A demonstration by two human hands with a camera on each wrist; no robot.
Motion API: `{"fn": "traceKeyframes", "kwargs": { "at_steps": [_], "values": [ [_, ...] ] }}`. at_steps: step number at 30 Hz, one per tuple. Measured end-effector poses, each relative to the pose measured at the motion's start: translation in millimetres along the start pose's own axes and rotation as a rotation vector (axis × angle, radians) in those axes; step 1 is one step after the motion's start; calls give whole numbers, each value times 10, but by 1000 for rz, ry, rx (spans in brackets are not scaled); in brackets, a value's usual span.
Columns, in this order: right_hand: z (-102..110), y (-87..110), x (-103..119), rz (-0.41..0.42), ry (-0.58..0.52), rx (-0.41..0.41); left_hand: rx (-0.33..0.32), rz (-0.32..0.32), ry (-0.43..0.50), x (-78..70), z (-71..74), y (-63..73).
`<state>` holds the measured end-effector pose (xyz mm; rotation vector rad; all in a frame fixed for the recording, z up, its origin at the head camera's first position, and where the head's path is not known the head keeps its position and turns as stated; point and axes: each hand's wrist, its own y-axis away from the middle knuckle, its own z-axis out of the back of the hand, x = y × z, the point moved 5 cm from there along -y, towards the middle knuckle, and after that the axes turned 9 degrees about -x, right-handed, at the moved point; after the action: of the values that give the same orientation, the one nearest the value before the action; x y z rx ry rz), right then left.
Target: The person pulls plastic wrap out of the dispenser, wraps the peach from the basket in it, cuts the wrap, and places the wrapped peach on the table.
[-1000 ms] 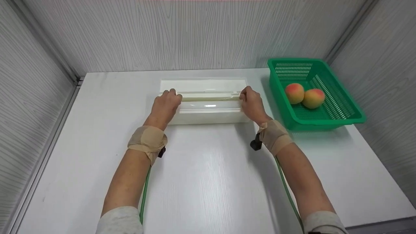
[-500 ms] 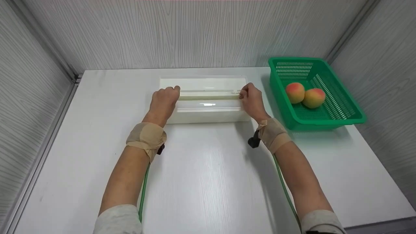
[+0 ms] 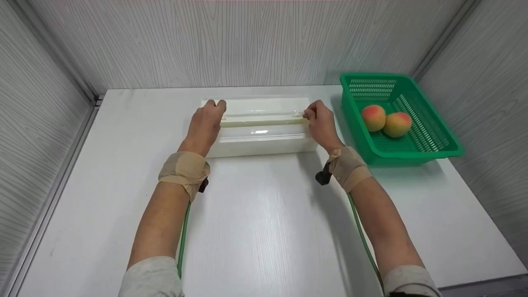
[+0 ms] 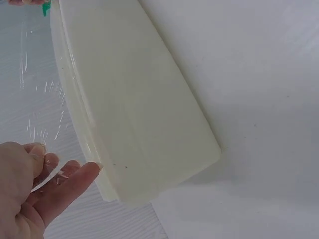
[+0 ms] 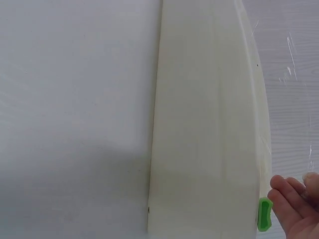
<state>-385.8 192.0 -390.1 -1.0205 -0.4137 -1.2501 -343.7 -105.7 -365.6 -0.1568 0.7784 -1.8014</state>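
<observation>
A white cling film dispenser (image 3: 264,146) lies across the table between both hands, its clear lid raised at the back. At its left end, my left hand (image 3: 205,123) pinches the edge of the clear cling film (image 4: 50,88) between thumb and fingers. My right hand (image 3: 321,126) pinches the film at the other end, fingertips just above the dispenser's edge. Creases in the stretched film show in the left wrist view. Close to the right fingers is a small green piece (image 5: 264,214) on the dispenser's edge. The film roll is mostly hidden inside.
A green plastic basket (image 3: 412,154) stands right of the dispenser, with two peaches (image 3: 373,118) in it. Wood-grain panels (image 3: 255,45) wall the white table (image 3: 255,231) at the back and sides. Green cables (image 3: 184,239) run along both forearms.
My left hand has shifted a little back and left, still at the film. The right hand has risen slightly toward the back. The dispenser's left end has turned slightly.
</observation>
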Motion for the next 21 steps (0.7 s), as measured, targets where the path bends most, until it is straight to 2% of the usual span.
{"fn": "traceKeyframes", "kwargs": {
  "at_steps": [5, 10, 16, 21],
  "values": [
    [37, -25, 68, 29, 9, -9, -35, 67, 71, 9, 45, -41],
    [59, -55, 135, 22, 9, -3, -48, 70, 53, -19, 105, -101],
    [108, -82, 204, 63, 14, -44, -30, 34, 102, -25, 196, -112],
    [146, -88, 268, 80, -12, -50, -1, -55, 111, 6, 263, -73]
  ]
}}
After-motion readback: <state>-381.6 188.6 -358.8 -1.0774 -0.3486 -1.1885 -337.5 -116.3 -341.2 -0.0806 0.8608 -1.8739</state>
